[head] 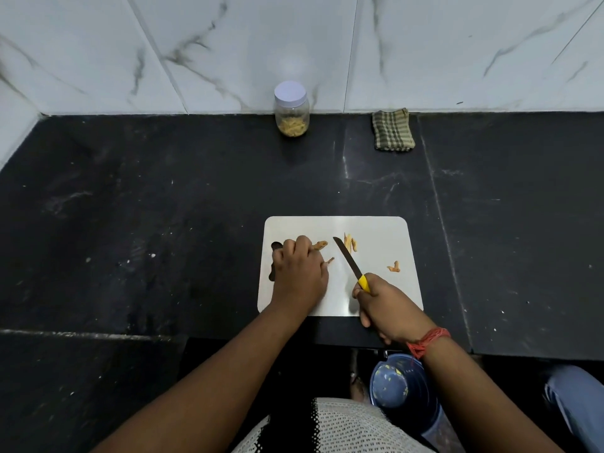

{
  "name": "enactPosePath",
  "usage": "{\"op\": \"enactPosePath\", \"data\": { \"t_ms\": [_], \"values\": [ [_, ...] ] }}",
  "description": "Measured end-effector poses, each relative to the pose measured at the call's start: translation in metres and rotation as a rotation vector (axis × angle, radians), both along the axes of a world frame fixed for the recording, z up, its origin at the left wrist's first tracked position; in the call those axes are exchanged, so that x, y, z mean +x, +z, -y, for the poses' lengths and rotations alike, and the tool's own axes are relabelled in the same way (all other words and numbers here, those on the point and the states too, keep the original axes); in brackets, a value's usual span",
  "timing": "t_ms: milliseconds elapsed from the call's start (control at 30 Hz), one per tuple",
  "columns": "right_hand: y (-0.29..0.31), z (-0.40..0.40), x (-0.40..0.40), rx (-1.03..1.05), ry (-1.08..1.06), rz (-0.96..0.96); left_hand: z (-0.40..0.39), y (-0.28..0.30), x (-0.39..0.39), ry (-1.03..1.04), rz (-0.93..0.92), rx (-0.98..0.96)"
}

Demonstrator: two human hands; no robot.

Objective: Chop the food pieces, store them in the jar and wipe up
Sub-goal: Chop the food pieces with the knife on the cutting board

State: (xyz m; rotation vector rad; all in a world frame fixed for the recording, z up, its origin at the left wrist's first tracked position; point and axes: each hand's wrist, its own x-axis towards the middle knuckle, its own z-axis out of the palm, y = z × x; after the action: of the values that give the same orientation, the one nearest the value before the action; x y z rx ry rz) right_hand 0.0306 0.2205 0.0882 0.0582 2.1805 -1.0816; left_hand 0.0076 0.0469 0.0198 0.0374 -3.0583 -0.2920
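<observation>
A steel cutting board (376,230) lies on the black counter in front of me. My left hand (299,273) rests on its left side, fingers curled over an orange-brown food piece (320,245) whose ends stick out to the right. My right hand (380,300) grips the yellow handle of a knife (348,259); its dark blade points up-left, between the held piece and a small heap of cut strips (350,242). One more piece (394,267) lies at the board's right. A clear jar (291,109) with a white lid, partly filled with strips, stands by the wall.
A folded checked cloth (393,129) lies against the marble wall, right of the jar. Below the counter's front edge stands a blue bucket (400,384) with scraps inside. The black counter (147,207) stretches wide on both sides of the board.
</observation>
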Motion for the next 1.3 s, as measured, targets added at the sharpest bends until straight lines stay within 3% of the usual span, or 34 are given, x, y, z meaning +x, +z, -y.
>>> {"op": "enactPosePath", "data": {
  "t_ms": [167, 433, 533, 700, 933, 1133, 1300],
  "values": [
    [-0.001, -0.004, -0.001, -0.002, -0.029, -0.003, -0.015, 0.001, -0.005, -0.089, 0.101, 0.000],
    [-0.002, -0.006, 0.000, -0.011, -0.051, 0.008, -0.011, 0.002, -0.007, -0.072, 0.113, 0.059],
    [-0.003, -0.005, 0.001, -0.009, -0.046, 0.004, -0.004, -0.001, -0.004, -0.037, 0.056, 0.179],
    [-0.006, -0.005, 0.003, 0.003, -0.031, 0.003, 0.010, -0.010, 0.007, -0.108, -0.090, 0.206],
    [-0.017, 0.000, 0.008, 0.100, 0.047, -0.032, 0.015, -0.029, 0.016, -0.329, -0.164, 0.072],
    [-0.016, -0.001, 0.008, 0.117, 0.048, -0.038, 0.011, -0.023, 0.008, -0.277, -0.205, 0.061],
    [-0.012, -0.001, 0.008, 0.112, 0.050, -0.049, 0.015, -0.013, -0.012, -0.252, -0.106, -0.067]
  ]
}}
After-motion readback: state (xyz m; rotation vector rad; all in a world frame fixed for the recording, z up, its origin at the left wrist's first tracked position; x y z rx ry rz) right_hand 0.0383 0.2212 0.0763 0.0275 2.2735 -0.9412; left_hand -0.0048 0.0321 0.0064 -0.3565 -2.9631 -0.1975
